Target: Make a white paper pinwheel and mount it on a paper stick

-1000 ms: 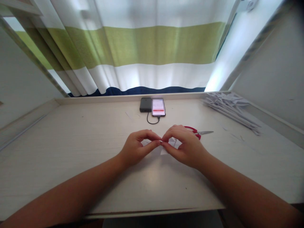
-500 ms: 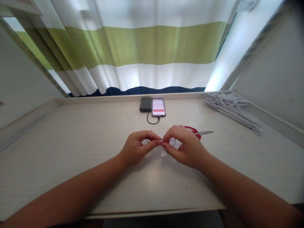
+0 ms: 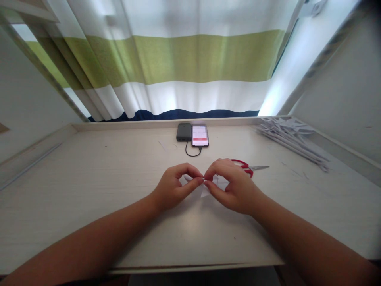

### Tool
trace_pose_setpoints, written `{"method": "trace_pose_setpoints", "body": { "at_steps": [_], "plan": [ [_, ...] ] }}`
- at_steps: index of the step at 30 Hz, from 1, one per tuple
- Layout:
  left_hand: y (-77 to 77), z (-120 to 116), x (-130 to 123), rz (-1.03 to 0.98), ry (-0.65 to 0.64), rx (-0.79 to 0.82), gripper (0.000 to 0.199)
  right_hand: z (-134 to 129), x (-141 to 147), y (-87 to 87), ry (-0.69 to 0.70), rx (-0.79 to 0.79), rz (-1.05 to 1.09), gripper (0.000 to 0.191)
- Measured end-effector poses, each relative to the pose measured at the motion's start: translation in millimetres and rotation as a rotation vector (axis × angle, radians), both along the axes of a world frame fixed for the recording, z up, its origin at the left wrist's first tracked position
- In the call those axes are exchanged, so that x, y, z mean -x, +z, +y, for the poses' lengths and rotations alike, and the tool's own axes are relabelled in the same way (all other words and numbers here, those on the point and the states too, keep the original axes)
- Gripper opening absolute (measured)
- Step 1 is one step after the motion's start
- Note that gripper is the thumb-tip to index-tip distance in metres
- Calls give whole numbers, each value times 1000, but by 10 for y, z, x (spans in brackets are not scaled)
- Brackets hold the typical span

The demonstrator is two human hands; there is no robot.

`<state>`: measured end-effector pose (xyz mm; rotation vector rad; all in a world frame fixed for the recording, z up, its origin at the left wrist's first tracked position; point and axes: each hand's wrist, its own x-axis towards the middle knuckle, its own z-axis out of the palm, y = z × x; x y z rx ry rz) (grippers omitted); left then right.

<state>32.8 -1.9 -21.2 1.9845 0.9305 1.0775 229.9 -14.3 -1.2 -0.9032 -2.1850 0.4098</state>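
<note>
Head view shows your left hand [image 3: 175, 186] and right hand [image 3: 235, 186], grips narrow, pinching thin white paper [image 3: 220, 183] left of the red-handled metal scissors [image 3: 253, 168]. Press evenly and gently to avoid tearing it.

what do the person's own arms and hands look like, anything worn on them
The left hand and right hand are bare, with no gloves and no rings visible. The left forearm and right forearm taper toward wrists without a watch, bracelet or cable in view. No sleeve can be made out clearly, and no distinct markings show.
</note>
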Motion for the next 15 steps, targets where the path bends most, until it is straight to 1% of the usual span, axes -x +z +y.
{"method": "trace_pose_setpoints", "body": {
  "at_steps": [9,15],
  "plan": [
    [-3,-8,5,24,12,-6,11,36,0,-11,10,-34,-26,9],
    [7,-7,2,39,12,-19,9,43,-8,-40,16,-17,-42,8]
  ]
}}
